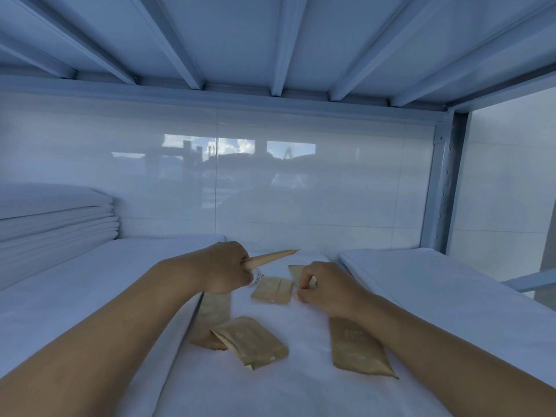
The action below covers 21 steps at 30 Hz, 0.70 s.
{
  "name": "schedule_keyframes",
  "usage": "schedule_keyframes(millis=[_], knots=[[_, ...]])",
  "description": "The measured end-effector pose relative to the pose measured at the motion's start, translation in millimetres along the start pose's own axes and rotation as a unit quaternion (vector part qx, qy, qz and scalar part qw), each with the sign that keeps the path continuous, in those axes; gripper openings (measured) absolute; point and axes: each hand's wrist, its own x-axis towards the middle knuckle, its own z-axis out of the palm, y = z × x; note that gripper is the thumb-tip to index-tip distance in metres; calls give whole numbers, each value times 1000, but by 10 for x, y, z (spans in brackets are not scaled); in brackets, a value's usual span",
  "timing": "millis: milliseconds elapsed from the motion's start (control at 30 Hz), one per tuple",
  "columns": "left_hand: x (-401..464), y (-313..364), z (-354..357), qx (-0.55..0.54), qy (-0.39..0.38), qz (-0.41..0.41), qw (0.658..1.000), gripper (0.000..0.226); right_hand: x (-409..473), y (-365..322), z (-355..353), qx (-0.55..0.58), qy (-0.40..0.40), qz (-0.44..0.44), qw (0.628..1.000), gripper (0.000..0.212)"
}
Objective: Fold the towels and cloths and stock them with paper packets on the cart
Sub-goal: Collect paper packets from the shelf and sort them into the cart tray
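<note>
**A:** Inside a white metal shelf unit (442, 176) backed by glossy tiles, folded white linens cover the shelf; a stack of folded towels (57, 224) sits far left.

**B:** And the hands?

**A:** The left hand (224, 266) is curled around a brown paper packet (270, 256) held edge-on, pointing right. The right hand (328, 288) pinches another packet (296, 273) at its near edge.

**B:** Other packets?

**A:** A flat one (272, 290) lies between the hands; three more rest nearer: one (212, 319) under the left wrist, one (249, 341) overlapping it, one (358, 347) beneath the right forearm.
</note>
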Motion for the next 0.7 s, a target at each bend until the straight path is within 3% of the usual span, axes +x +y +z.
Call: schedule_keyframes(millis=[100, 233, 367, 500, 600, 700], knots=[[-23, 21, -7, 6, 29, 5, 1000, 15, 22, 16, -12, 20, 18, 41, 999, 10], [-6, 11, 11, 5, 68, 17, 998, 15, 22, 46, -51, 39, 20, 79, 996, 32], [19, -19, 34, 10, 111, 44, 993, 18, 20, 54, -176, 117, 54, 103, 986, 27], [16, -30, 13, 20, 169, 79, 982, 35, 21, 5, -348, 283, 87, 142, 944, 33], [-11, 1, 13, 28, 172, 122, 977, 48, -7, -18, -387, 422, 52, 152, 892, 31], [-38, 57, 38, 48, 154, 154, 975, 52, -21, -10, -368, 457, 57, 149, 875, 27]])
